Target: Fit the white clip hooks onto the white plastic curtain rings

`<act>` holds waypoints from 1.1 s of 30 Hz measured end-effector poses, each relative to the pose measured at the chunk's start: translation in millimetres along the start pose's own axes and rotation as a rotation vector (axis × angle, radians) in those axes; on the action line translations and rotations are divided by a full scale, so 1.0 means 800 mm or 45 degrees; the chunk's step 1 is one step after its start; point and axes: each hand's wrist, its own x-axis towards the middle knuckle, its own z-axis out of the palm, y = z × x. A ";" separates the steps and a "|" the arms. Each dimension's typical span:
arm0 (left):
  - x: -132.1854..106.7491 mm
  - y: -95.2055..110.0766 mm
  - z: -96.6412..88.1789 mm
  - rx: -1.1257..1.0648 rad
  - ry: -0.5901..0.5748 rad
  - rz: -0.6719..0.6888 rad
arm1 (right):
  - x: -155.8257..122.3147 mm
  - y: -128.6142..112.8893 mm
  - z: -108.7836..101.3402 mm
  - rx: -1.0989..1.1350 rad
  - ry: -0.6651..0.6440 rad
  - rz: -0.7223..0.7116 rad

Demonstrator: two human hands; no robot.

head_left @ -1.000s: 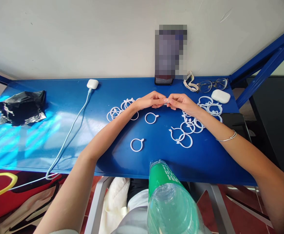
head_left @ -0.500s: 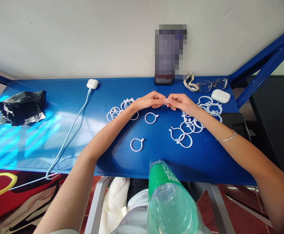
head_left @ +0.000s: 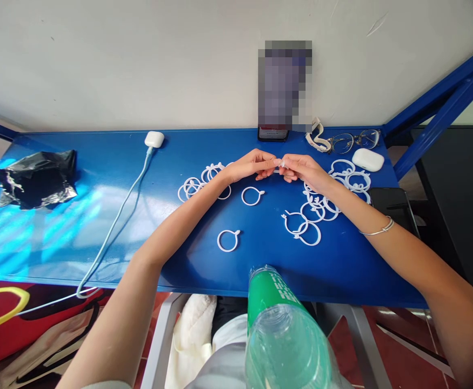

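Observation:
My left hand point(head_left: 260, 163) and my right hand point(head_left: 299, 167) meet above the back middle of the blue table. Between their fingertips they pinch a white plastic ring point(head_left: 282, 163), mostly hidden by the fingers. Below them a closed white ring point(head_left: 251, 196) lies on the table, and another closed white ring point(head_left: 228, 241) lies nearer the front edge. Several overlapping rings point(head_left: 191, 188) sit by my left forearm, partly covered by it. On the right, by my right wrist, is a spread of white rings point(head_left: 312, 212); at least one ring point(head_left: 294, 222) there has a gap.
A green-labelled bottle point(head_left: 287, 324) stands up in front of me at the table's point(head_left: 195, 265) front edge. Left are a charger with cable point(head_left: 154, 140) and a black plastic bag point(head_left: 37, 178). Glasses point(head_left: 353, 141), a white case point(head_left: 368, 160) and a dark phone point(head_left: 394, 208) lie right.
The fingers of both hands have shifted slightly around the pinched ring, and a bit more of its white shows. My right hand's fingertips moved a little to the right. The other things stay put.

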 end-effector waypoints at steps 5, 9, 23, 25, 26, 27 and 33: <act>0.000 -0.001 0.000 -0.022 0.011 -0.005 | 0.000 -0.001 -0.001 0.014 0.000 0.003; 0.001 -0.003 -0.001 -0.087 0.037 -0.002 | -0.001 0.000 -0.001 0.047 0.036 0.023; 0.005 -0.005 -0.001 0.005 0.262 0.080 | -0.002 -0.002 0.005 0.026 0.183 -0.036; 0.006 -0.006 -0.001 0.026 0.267 0.075 | -0.002 -0.001 0.005 -0.017 0.190 -0.059; 0.006 -0.006 -0.002 0.032 0.263 0.076 | -0.002 0.000 0.005 -0.040 0.190 -0.072; 0.006 -0.006 -0.002 0.035 0.256 0.079 | -0.002 0.000 0.004 -0.061 0.191 -0.084; 0.006 -0.006 -0.001 0.038 0.264 0.087 | -0.002 0.003 0.004 -0.116 0.256 -0.085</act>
